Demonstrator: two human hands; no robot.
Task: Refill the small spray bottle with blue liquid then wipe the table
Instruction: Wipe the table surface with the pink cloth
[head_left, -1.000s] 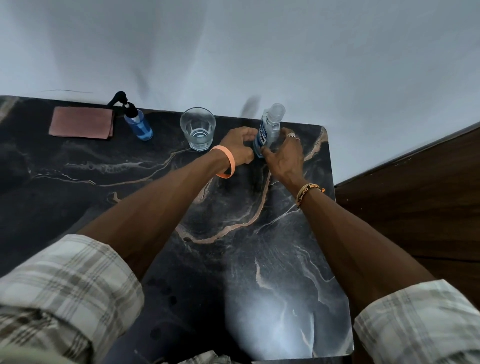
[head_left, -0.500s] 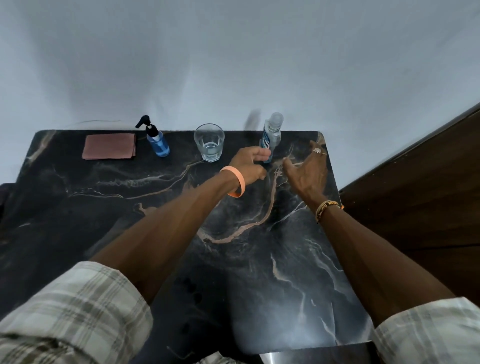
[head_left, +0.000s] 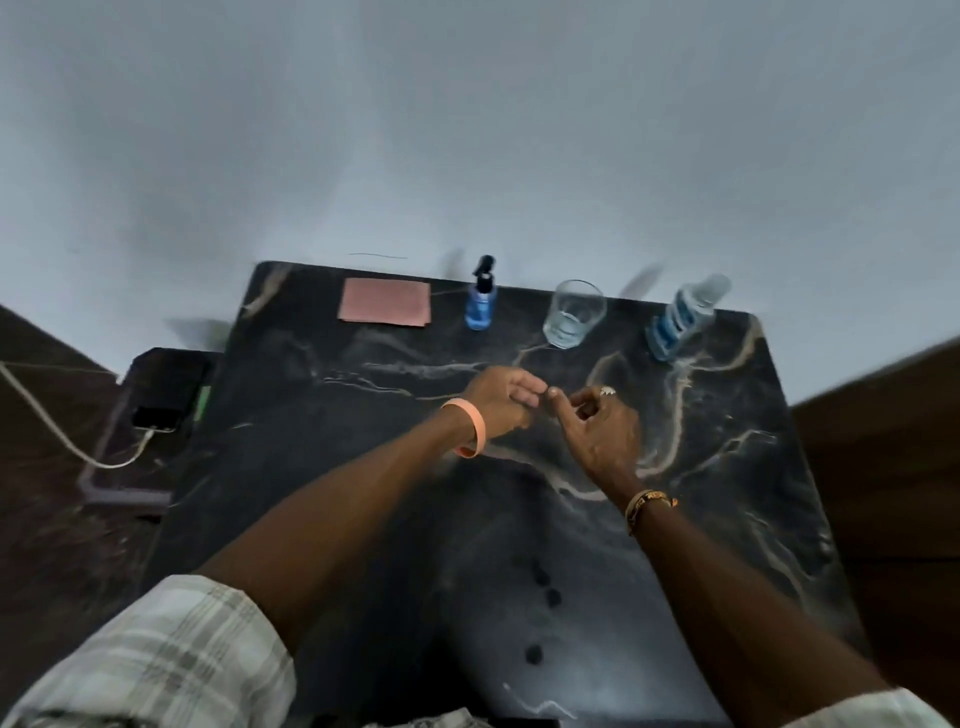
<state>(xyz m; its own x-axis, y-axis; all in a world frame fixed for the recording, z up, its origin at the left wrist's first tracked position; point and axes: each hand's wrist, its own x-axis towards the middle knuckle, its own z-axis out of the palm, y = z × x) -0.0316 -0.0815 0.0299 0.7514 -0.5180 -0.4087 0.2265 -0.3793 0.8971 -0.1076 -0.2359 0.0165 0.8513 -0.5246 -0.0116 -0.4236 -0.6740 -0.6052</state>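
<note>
A small spray bottle (head_left: 480, 300) with a black nozzle and blue liquid stands at the back of the black marble table (head_left: 363, 493). At the back right stands a larger clear bottle (head_left: 683, 319) with blue liquid and a label. A pink cloth (head_left: 385, 309) lies folded at the back left. My left hand (head_left: 501, 400) and my right hand (head_left: 597, 431) hover over the table's middle, fingertips almost meeting, fingers loosely curled, nothing in either. Both are well in front of the bottles.
A drinking glass (head_left: 572, 313) with a little clear liquid stands between the two bottles. To the left, a low stand holds a phone (head_left: 156, 417) on a white cable (head_left: 62, 431). A wooden surface (head_left: 883, 441) borders the table on the right. A white wall lies behind.
Both hands have let go of the larger bottle and drawn back toward the table's middle. The bottle now stands alone at the back right. The camera has pulled back and shifted.
</note>
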